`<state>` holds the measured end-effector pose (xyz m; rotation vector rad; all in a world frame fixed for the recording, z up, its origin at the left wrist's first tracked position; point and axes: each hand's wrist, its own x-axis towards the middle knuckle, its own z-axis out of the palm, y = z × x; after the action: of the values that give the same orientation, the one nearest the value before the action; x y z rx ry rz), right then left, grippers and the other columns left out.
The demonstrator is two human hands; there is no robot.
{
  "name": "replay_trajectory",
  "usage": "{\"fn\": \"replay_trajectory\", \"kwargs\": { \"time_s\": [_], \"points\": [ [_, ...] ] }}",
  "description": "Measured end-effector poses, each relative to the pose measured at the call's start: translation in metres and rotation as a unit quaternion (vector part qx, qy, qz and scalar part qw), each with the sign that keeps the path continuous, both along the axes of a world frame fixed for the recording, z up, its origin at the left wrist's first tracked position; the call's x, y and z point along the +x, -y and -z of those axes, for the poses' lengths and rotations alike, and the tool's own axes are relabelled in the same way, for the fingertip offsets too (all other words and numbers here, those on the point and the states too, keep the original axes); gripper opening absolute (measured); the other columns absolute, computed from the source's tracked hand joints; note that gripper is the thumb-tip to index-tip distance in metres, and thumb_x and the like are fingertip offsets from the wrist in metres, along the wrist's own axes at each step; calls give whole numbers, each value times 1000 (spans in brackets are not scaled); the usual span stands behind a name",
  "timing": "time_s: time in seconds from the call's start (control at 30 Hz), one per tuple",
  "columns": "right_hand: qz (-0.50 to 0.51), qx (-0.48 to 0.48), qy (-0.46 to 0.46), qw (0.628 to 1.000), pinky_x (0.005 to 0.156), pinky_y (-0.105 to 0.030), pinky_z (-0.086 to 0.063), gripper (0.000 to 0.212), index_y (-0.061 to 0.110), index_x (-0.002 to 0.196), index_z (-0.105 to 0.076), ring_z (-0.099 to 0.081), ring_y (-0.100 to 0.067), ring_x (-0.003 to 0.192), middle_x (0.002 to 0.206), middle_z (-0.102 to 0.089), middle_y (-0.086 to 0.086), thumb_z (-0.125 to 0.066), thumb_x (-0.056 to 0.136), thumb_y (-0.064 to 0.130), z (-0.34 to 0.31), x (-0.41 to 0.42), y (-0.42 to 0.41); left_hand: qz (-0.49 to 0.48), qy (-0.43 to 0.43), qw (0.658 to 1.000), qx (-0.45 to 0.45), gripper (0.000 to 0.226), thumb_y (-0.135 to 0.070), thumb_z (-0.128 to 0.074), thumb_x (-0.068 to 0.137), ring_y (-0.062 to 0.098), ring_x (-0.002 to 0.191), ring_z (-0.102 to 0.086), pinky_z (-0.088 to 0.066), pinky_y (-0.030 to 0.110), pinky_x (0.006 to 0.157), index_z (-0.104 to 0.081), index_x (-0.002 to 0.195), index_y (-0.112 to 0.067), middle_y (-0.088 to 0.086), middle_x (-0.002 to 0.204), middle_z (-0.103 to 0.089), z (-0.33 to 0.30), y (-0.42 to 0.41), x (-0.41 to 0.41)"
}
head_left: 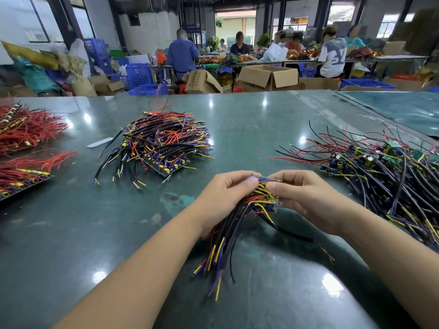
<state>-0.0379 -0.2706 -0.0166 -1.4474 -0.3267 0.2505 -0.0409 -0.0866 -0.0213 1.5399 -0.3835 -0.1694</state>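
Observation:
A bundle of small circuit boards with black, yellow, blue and red wires hangs between both hands just above the dark green table. My left hand grips the bundle from the left, fingers curled round its top. My right hand pinches the upper end of the bundle from the right, thumb against the wires. The loose wire ends trail down toward me onto the table.
A heap of the same wired boards lies at centre left, another spread heap at the right. Red-wired parts lie at the far left. A white slip lies near the centre heap. Several people work at tables beyond cardboard boxes.

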Motion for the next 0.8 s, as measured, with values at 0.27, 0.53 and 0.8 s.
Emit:
{"fn": "replay_trajectory", "kwargs": {
  "time_s": [0.27,0.53,0.8],
  "points": [
    [111,194,-73,972,70,-24,-59,25,-4,110,-60,-68,-11,68,83,-72,-8,-54,88,6,-8,7,0,169,-111,956,-212,40,-4,-64,78,30,98,-68,-57,35,80,-66,117,-13,11,113,-69,2,-24,6],
    [166,-83,56,981,78,-28,-51,19,19,98,-63,-61,-16,81,94,-66,-1,-62,86,4,-3,2,-6,19,8,997,-73,29,-26,-61,89,20,112,-63,-53,30,88,-67,116,-20,2,119,-68,9,0,2],
    [141,-215,211,943,76,-36,-53,29,31,96,-65,-68,-26,76,89,-72,0,-62,83,5,2,-2,-15,-34,-43,997,-46,25,-17,-69,79,21,101,-68,-57,32,80,-69,103,-14,6,108,-72,11,-1,4]
  ]
}}
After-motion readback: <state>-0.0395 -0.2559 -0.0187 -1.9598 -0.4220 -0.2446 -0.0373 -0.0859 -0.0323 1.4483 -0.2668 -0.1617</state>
